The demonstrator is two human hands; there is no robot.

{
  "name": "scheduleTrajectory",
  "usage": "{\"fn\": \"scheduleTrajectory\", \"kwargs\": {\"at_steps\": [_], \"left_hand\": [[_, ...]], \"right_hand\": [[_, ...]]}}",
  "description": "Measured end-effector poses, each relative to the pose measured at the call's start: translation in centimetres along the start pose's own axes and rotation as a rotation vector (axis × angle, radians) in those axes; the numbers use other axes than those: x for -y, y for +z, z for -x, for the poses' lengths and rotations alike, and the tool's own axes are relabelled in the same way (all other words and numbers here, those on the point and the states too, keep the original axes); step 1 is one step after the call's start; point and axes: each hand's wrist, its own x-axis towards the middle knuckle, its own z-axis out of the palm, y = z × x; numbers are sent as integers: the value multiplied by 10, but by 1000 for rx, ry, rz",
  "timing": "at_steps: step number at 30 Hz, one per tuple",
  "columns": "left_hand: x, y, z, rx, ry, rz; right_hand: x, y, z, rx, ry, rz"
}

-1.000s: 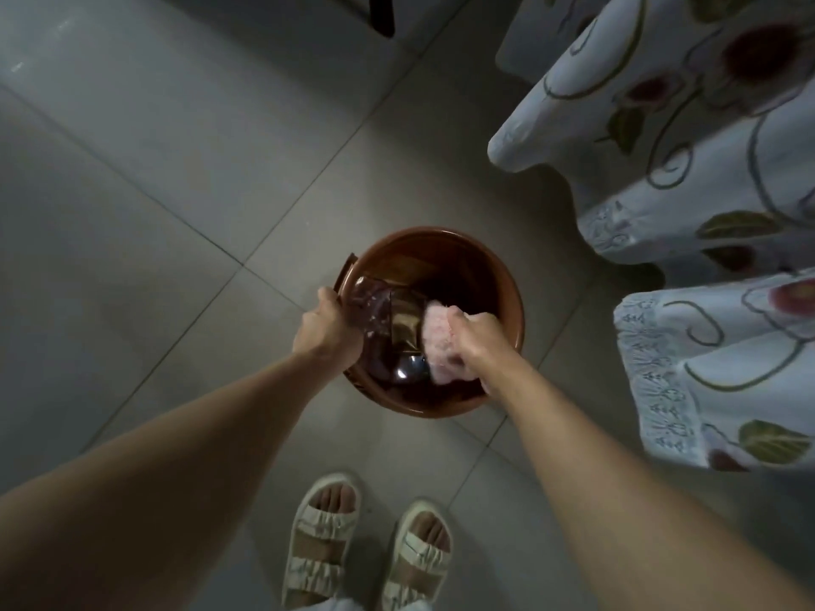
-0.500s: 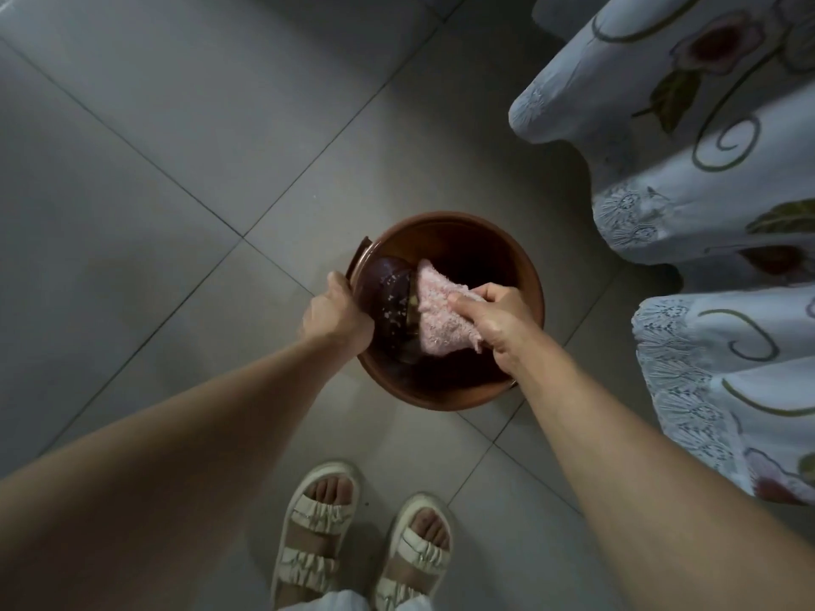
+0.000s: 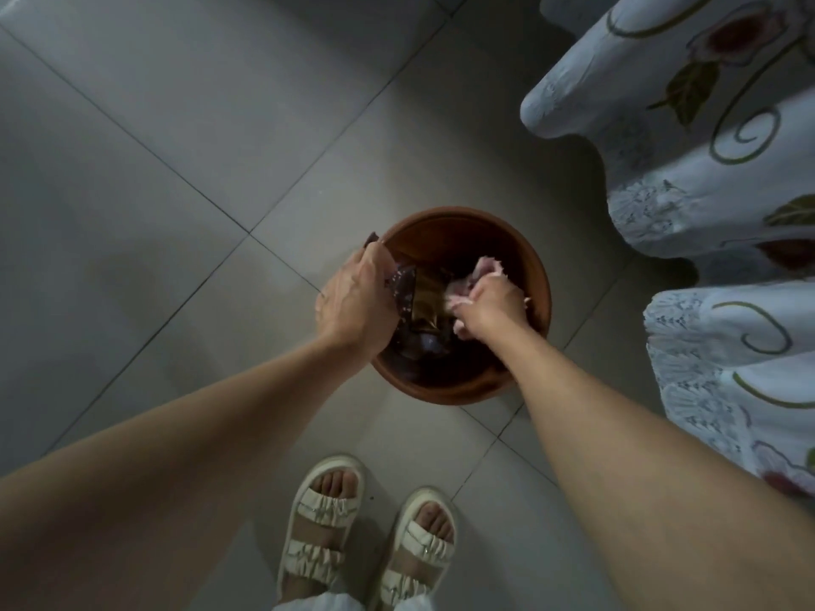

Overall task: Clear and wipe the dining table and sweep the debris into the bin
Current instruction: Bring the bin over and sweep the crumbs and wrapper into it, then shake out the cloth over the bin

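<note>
Standing over a round brown bin (image 3: 458,222) on a grey tiled floor (image 3: 176,147), with wide bare tiles lying open to the left and far side. Crowding the right side: folds of a white flowered tablecloth (image 3: 688,178) hanging down, the nearest fold sitting just beside the bin's right rim without clearly touching it. Leaving a narrow strip of floor between the bin's near rim and two feet in cream strapped sandals (image 3: 366,535).

Reaching both bare forearms down from the near edge into the bin's mouth. Curling the left hand (image 3: 353,302) over the bin's left rim, fingers bent tight and gripping a dark, speckled tray-like piece (image 3: 403,286) tilted steeply into the bin; exactly how the fingertips are wrapping it cannot be told, since they are hidden behind the knuckles. Showing a dark corner (image 3: 372,238) sticking out just beyond that hand at the far-left rim.

Holding the right hand (image 3: 489,302) inside the bin toward its right wall, fingers closed in a fist round a bunched pink cloth (image 3: 485,269), tufts of it poking out above and below the fist. Lying between the two hands: a shiny golden-brown wrapper (image 3: 428,297), with darker scraps beneath it, too dim to make out.
</note>
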Motion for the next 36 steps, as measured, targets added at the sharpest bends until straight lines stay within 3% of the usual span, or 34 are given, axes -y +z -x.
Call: {"fn": "scheduleTrajectory", "kwargs": {"at_steps": [4,6,8,12,21,28,36], "left_hand": [[2,-6,4,33,-102,25],[2,-10,6,62,-126,-2],[-1,-18,7,87,-115,-19],[-14,-40,12,109,-116,-33],[-88,-140,42,118,-54,-34],[-151,-233,80,155,39,-67],[-235,-315,109,247,284,-58]], "right_hand": [[8,-8,9,27,-51,-190],[1,-3,18,56,-94,104],[0,-3,28,-58,-115,228],[12,-27,45,-135,-47,102],[37,-122,137,-46,-194,0],[70,-205,225,-91,-271,21],[106,-298,319,-181,-388,-124]]}}
